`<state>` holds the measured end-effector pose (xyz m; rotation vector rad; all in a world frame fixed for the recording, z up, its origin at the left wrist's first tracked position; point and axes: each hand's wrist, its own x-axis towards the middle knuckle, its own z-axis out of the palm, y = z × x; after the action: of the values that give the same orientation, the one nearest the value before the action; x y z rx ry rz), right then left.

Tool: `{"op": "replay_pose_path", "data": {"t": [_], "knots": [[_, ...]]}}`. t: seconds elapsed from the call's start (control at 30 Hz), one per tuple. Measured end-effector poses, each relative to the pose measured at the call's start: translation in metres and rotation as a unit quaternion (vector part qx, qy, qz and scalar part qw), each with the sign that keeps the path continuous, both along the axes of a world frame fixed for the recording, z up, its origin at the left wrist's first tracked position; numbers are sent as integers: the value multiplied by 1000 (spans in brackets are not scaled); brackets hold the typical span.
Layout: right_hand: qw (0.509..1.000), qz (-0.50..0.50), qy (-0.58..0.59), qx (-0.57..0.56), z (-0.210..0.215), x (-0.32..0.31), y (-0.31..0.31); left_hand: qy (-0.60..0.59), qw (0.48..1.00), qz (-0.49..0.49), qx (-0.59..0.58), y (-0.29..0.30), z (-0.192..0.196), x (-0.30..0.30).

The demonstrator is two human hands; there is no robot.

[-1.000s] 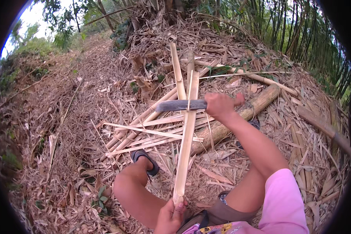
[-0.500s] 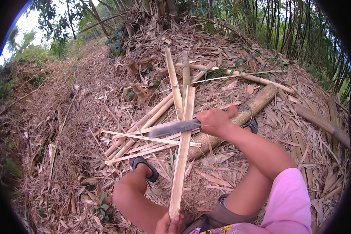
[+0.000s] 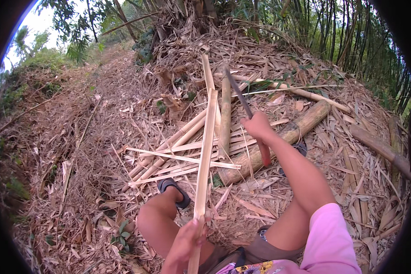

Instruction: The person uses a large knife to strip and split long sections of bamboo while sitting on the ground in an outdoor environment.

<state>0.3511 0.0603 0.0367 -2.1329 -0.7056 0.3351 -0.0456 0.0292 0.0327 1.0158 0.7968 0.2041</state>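
My left hand (image 3: 187,238) is wrapped round the near part of a long split bamboo strip (image 3: 204,157), which points away from me with its pale inner side showing. In my right hand (image 3: 259,126) is a machete (image 3: 238,89), gripped by its reddish handle, its dark blade slanting up and away to the left. The blade stands apart from the strip, to its right. Under and beyond the strip lie several cut bamboo strips (image 3: 182,159) and an upright-pointing bamboo piece (image 3: 225,116).
A thick bamboo log (image 3: 278,144) lies diagonally by my right foot. Another bamboo pole (image 3: 381,148) rests at the right. Dry leaves (image 3: 91,182) cover the ground, and a bamboo clump (image 3: 347,36) stands at the back. My sandalled left foot (image 3: 174,192) is near the strips.
The machete has swung off the strip, from lying across it to pointing up and away at the right. The strip has come nearer me, and my left hand now grips it farther along.
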Motion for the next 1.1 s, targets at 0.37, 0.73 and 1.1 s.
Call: {"op": "replay_pose_path", "data": {"t": [0.37, 0.73, 1.1], "knots": [[931, 309, -188, -45, 19, -135, -37, -49, 993, 101, 33, 29, 8, 38], [856, 348, -369, 102, -13, -172, -52, -91, 980, 154, 83, 22, 12, 46], [848, 231, -472, 71, 3, -133, -33, -62, 977, 170, 109, 15, 14, 50]]}}
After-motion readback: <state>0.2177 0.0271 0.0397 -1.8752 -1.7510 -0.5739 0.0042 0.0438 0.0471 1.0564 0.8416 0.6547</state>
